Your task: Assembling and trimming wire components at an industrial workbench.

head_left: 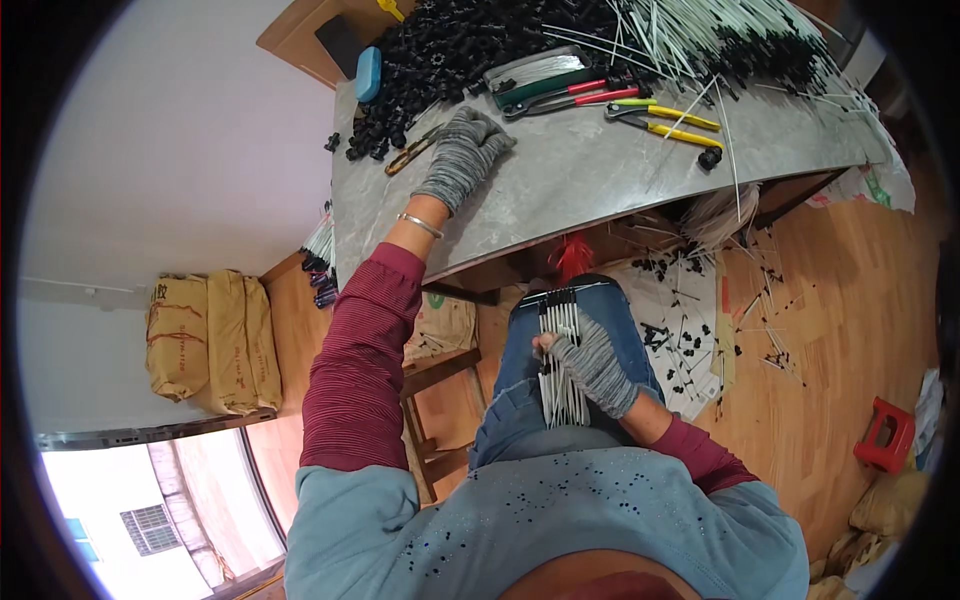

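Note:
My right hand (pixel 600 372), in a grey knit glove with bare fingertips, is closed over a bundle of thin white sticks (pixel 566 402) on my lap. The sticks lie side by side, their black ends pointing toward the table; a thin dark rod crosses near those ends. On the grey table, my gloved left hand (pixel 464 150) rests with its fingers curled under, so what they hold is hidden. A brown-handled hand tool (pixel 408 155) lies against that hand's left side. Just beyond is a heap of small black plastic parts (pixel 440 65).
Red-handled pliers (pixel 570 98), yellow-handled pliers (pixel 665 122) and a green-edged tray (pixel 540 75) lie on the table (pixel 570 180). White black-tipped sticks (pixel 740 45) are piled far right. A blue case (pixel 368 75) stands left. A red stool (pixel 885 435) is on the littered floor.

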Available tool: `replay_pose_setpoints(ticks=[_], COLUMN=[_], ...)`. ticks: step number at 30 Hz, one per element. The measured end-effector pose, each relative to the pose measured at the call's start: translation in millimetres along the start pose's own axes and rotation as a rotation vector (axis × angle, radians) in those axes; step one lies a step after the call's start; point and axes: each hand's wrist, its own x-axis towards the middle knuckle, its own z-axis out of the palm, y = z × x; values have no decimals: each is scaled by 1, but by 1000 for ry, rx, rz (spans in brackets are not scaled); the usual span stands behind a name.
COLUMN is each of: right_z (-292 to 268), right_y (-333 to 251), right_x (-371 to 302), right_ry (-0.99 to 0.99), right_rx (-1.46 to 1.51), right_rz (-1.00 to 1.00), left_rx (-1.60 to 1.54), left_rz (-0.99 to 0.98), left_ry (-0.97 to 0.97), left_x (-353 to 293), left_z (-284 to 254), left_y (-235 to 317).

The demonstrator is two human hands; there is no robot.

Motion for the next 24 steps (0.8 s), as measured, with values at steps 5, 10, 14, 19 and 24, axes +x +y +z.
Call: replay_pose_setpoints(ticks=[5,10,14,19,24], right_z=[3,5,7,18,32], right_y=[4,3,9,20,13], right_x=[-10,-3,-5,-8,-17], right_ry=[27,-27,-46,-71,-97], right_rx=[-119,-236,-216,-164,-259], right_rz=[-101,-114,-157,-187,-200], left_rx=[92,212,-907,-1783,-2075], left_rz=[59,121,-404,-509,-592], left_ry=[37,-9,13,132,242], left_x=[-27,-71,-125,-196,-217], left_z=[-3,-7,-14,17,17], left_y=[5,3,58,94,95])
